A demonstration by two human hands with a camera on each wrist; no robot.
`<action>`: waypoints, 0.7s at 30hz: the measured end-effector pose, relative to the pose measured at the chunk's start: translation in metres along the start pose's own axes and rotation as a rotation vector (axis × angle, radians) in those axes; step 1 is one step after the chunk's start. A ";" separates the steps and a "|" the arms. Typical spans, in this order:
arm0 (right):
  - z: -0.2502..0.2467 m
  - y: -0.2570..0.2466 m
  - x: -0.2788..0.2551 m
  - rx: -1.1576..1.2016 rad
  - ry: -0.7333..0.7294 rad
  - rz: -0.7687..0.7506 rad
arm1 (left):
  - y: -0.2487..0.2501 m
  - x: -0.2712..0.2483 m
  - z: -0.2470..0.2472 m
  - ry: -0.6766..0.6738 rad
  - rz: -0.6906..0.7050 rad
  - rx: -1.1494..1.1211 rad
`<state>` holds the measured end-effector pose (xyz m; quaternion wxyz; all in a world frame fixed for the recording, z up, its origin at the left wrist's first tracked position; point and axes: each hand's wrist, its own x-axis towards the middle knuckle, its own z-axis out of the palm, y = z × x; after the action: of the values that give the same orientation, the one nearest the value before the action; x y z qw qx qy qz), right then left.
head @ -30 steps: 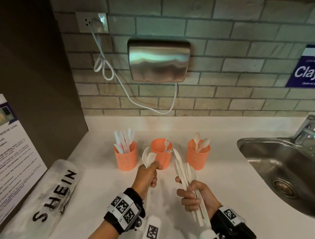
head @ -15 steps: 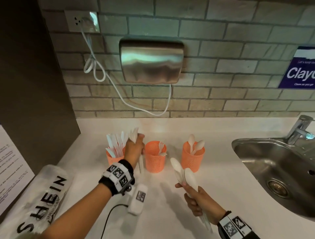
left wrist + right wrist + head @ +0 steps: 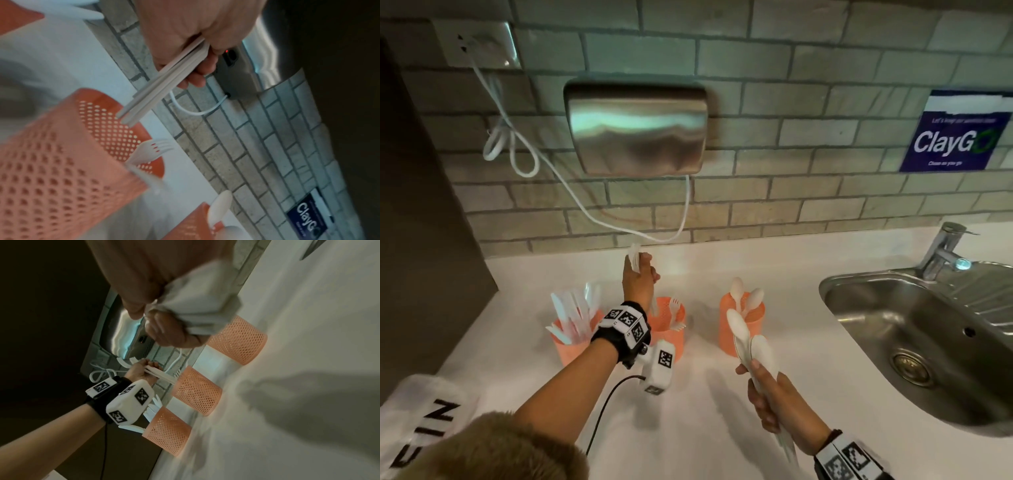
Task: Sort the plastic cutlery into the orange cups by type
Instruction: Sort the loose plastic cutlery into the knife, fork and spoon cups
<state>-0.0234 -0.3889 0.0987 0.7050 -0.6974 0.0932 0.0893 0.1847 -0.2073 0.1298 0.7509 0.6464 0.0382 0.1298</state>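
Nearest, the right hand is curled round a bundle of spoons; their number is unclear. Beyond stand three orange cups. Above the middle cup, the left hand grips several forks, handles pointing into it.

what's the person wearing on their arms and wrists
Both forearms are bare. The left wrist carries a black strap with white square-code tags, plus a white boxy camera unit bearing the same black-and-white codes; a thin black cable trails from it. The right wrist wears a similar black band with white code tags.
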 end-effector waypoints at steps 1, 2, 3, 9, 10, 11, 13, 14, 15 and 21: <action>-0.001 0.001 0.000 -0.006 0.007 -0.018 | -0.007 0.001 0.000 -0.003 -0.002 0.030; -0.002 0.002 0.000 -0.016 0.013 -0.035 | -0.012 0.001 0.000 -0.007 -0.008 0.063; -0.003 0.002 0.000 -0.027 0.018 -0.052 | -0.017 0.002 0.000 -0.013 -0.019 0.095; -0.009 0.006 0.004 -0.110 0.066 -0.141 | -0.030 -0.001 -0.005 -0.048 0.025 0.324; -0.010 0.006 0.005 -0.110 0.072 -0.145 | -0.029 -0.001 -0.006 -0.055 0.051 0.370; -0.010 0.007 0.005 -0.107 0.076 -0.143 | -0.029 -0.001 -0.006 -0.059 0.080 0.401; -0.010 0.006 0.006 -0.093 0.088 -0.143 | -0.028 -0.001 -0.009 -0.068 0.119 0.444; -0.010 0.006 0.007 -0.083 0.091 -0.148 | -0.028 -0.001 -0.010 -0.068 0.126 0.455; -0.010 0.005 0.008 -0.073 0.097 -0.153 | -0.027 -0.002 -0.011 -0.063 0.132 0.464; -0.017 0.003 0.020 -0.049 0.165 -0.218 | -0.006 -0.028 -0.014 -0.068 0.259 0.348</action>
<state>-0.0046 -0.4060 0.0904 0.6831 -0.7254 0.0724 -0.0434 0.1554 -0.2013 0.1181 0.6060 0.7697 -0.0488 0.1949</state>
